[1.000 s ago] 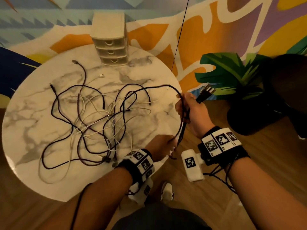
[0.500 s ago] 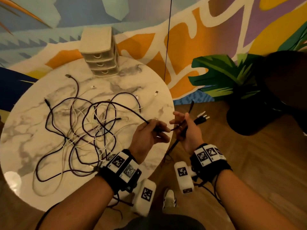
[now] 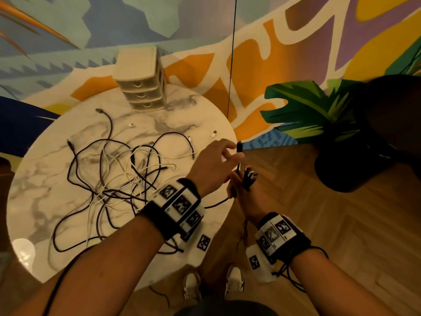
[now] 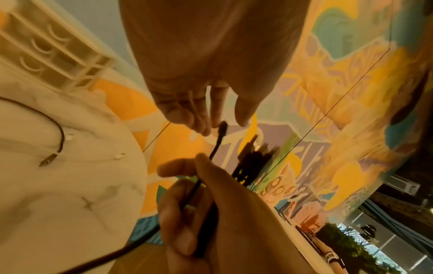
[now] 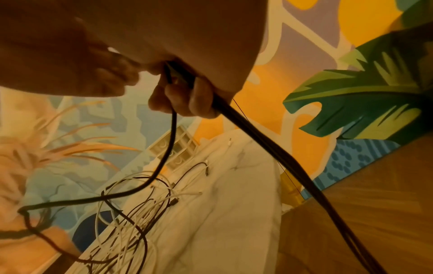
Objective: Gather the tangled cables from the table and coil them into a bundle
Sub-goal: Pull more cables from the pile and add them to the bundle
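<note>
A tangle of black and white cables (image 3: 118,174) lies on the round marble table (image 3: 45,179) and shows again in the right wrist view (image 5: 140,204). Just off the table's right edge my right hand (image 3: 237,185) grips a bunch of black cable (image 5: 234,118), its plug ends (image 3: 249,176) sticking up past the fist. One strand rises from that fist to a black connector tip (image 4: 222,128). My left hand (image 3: 237,151) hovers at that tip, fingers (image 4: 196,118) and thumb on either side with a gap showing. A further strand sags from the right hand to the tangle.
A small cream drawer unit (image 3: 141,80) stands at the table's far edge. A dark pot (image 3: 355,160) with green leaves sits on the wooden floor to the right. A thin black line (image 3: 232,65) hangs down the painted wall. My shoes (image 3: 234,279) are below.
My left hand let go of the black cable beside the right hand and moved up and right to the strand's free tip. The right hand kept its grip and stayed near the table edge.
</note>
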`<state>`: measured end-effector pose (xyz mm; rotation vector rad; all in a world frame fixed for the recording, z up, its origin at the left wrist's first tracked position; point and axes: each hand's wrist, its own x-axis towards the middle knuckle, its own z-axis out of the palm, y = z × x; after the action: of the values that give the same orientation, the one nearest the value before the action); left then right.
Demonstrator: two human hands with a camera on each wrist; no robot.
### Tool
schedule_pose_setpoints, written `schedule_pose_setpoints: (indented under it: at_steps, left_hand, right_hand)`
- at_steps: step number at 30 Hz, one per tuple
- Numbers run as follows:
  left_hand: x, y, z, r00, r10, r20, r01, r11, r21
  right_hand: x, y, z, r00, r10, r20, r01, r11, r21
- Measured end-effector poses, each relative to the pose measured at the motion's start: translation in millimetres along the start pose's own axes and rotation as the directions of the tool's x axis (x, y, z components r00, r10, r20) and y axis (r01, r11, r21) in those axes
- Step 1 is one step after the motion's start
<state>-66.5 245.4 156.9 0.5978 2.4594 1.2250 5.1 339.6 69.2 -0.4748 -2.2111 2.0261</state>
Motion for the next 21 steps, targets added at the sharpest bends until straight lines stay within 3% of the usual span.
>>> schedule_pose_setpoints:
  at_steps: [5,9,13,18,21]
  left_hand:
    - [-2,-2,26,0.986,0.145,0.081,-0.147,0.989,0.016]
    - [-4,1,31,0.980,0.114,0.162,-0.094,0.987,-0.128]
    - [0,-3,30,0.973,0.139,0.182,-0.115,0.984,-0.134]
    - [1,-13,23,0.947,0.254,0.195,-0.252,0.967,-0.035]
    - [1,-18,18,0.939,0.220,0.263,-0.205,0.975,-0.087]
  right_hand:
    - [-8,-1,-7,1.000,-0.020,-0.005,0.020,0.995,0.102]
    - [-11,-6,-15,0.998,-0.037,0.044,0.034,0.998,0.052]
    - [-10,-11,-16,0.994,-0.007,0.106,-0.003,0.996,0.092]
    - [-14,-8,-17,0.994,0.039,0.098,-0.051,0.990,0.130]
    - [-15,-10,-13,0.993,0.043,0.113,-0.049,0.997,0.057]
